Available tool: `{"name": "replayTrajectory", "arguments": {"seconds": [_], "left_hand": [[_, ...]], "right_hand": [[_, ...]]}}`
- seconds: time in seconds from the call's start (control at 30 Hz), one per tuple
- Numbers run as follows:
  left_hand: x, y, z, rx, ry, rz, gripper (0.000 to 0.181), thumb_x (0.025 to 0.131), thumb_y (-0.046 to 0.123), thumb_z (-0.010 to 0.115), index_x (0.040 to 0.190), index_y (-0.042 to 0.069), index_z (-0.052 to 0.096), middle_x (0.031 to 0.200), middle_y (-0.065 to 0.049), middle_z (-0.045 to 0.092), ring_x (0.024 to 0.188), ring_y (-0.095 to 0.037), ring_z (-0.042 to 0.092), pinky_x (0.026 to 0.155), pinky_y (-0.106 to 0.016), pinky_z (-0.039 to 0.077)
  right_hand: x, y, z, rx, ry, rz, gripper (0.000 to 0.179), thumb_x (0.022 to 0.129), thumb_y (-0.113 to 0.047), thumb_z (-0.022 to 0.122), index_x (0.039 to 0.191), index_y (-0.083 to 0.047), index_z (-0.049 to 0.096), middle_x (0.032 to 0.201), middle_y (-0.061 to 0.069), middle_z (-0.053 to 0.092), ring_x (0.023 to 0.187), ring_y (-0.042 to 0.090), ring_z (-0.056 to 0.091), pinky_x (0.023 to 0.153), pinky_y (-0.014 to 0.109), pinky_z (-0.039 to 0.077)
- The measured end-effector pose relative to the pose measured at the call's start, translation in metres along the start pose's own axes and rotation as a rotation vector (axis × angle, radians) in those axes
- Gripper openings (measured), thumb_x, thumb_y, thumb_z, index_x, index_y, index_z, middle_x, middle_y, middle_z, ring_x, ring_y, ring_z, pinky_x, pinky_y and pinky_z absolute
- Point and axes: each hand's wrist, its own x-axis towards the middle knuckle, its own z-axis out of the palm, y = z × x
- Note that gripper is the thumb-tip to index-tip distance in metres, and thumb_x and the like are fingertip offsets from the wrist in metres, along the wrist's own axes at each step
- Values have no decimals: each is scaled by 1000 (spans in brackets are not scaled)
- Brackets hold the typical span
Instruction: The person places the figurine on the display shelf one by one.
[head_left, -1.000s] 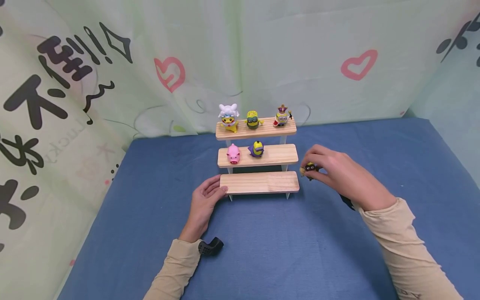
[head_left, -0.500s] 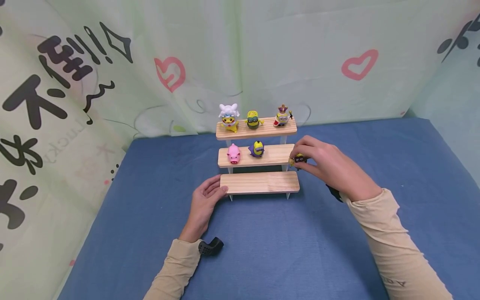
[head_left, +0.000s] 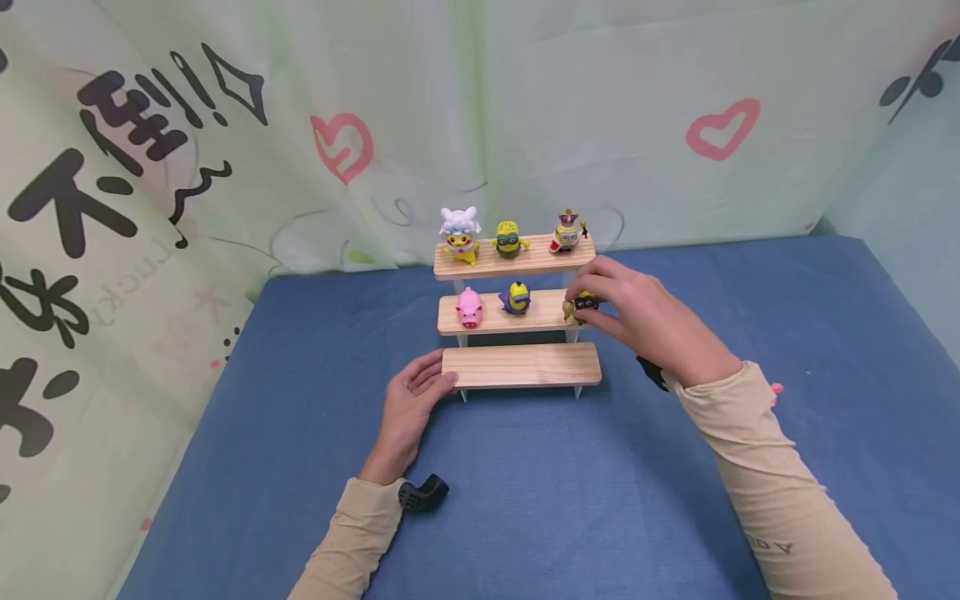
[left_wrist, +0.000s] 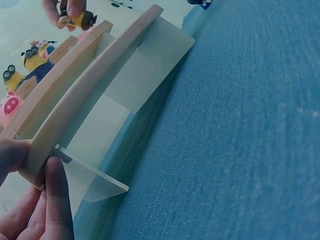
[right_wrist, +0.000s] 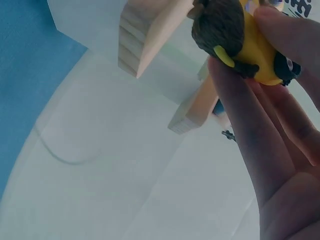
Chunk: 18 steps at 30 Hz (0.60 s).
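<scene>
My left hand [head_left: 408, 408] pinches the left end of the bottom tier of a three-tier wooden display stand [head_left: 521, 367], thumb above and fingers beneath in the left wrist view. A yellow and dark Minion figurine [right_wrist: 262, 45] is held between the thumb and fingers of my right hand [head_left: 648, 321], at the right end of the middle tier. Whether it touches the board cannot be told. A pink pig figurine [head_left: 469, 308] and a purple-caped Minion figurine [head_left: 516, 298] stand farther left on that tier.
On the top tier stand a white-hooded yellow figurine [head_left: 460, 237], a green-and-yellow Minion [head_left: 507, 240] and a crowned Minion [head_left: 567, 233]. A small pink object [head_left: 776, 390] shows past the right sleeve on the blue cloth [head_left: 570, 500]. A printed curtain [head_left: 585, 108] hangs behind.
My right hand has carried the Minion figurine leftward and up, from beside the stand to the middle tier's right end. The left hand stays on the bottom tier. The pink object has come into view.
</scene>
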Motion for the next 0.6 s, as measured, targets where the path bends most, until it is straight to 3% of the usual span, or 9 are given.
{"name": "replayTrajectory", "arguments": {"seconds": [0.6], "left_hand": [[-1, 0, 0, -1, 2, 2, 47, 89, 5, 73, 133, 1, 57, 126, -18, 63, 102, -16, 67, 86, -26, 59]], "right_hand": [[18, 3, 12, 45, 49, 27, 18, 84, 0, 77, 99, -7, 68, 104, 6, 60, 87, 21, 63, 72, 37, 54]]}}
